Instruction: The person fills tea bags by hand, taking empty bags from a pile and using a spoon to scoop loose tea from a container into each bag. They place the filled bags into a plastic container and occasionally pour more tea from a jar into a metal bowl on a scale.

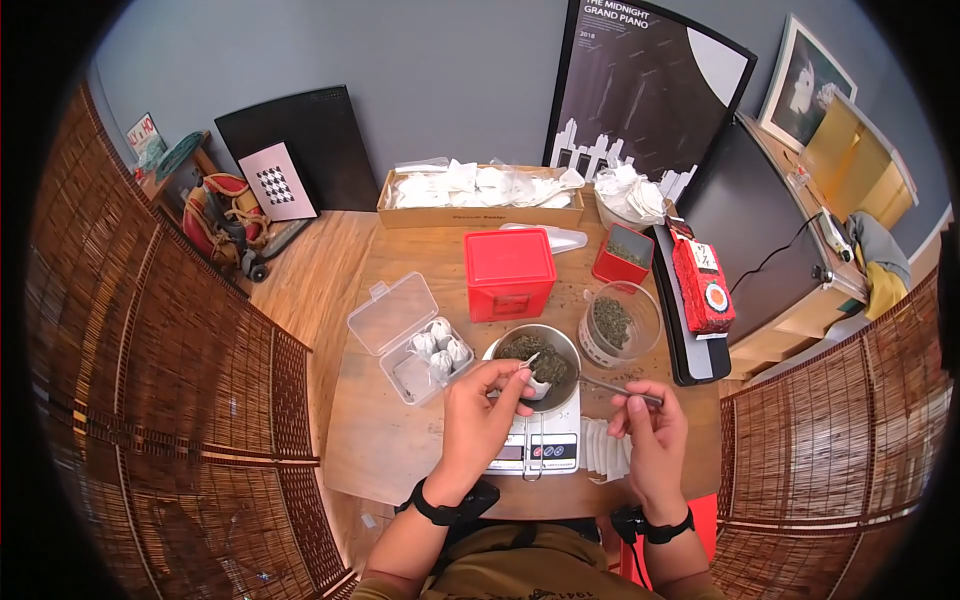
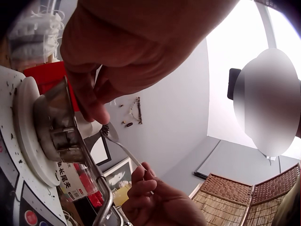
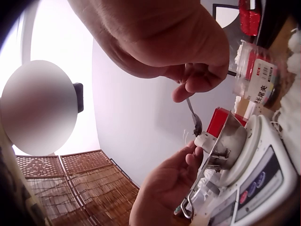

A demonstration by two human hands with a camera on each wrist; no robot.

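Note:
A small white tea bag [image 3: 205, 141] is pinched in my left hand [image 1: 472, 420], its mouth held open over a metal bowl [image 1: 570, 368]. Dark dried tea leaves [image 1: 524, 348] lie in the bowl, which stands on a white kitchen scale [image 1: 553, 425]. Between the thumb and fingers of my right hand [image 1: 655, 440] is the handle of a metal spoon [image 3: 196, 121]. Leaves sit on the spoon's tip, right at the bag's mouth. In the left wrist view, the left fingers [image 2: 96, 110] partly hide the bag.
Knotted white bags [image 1: 440, 343] fill part of an open plastic box [image 1: 392, 318] on the left. Flat bags [image 1: 603, 448] lie right of the scale. Behind are a red tin [image 1: 510, 275], a clear tub [image 1: 645, 345] of leaves, and a red packet [image 1: 703, 285].

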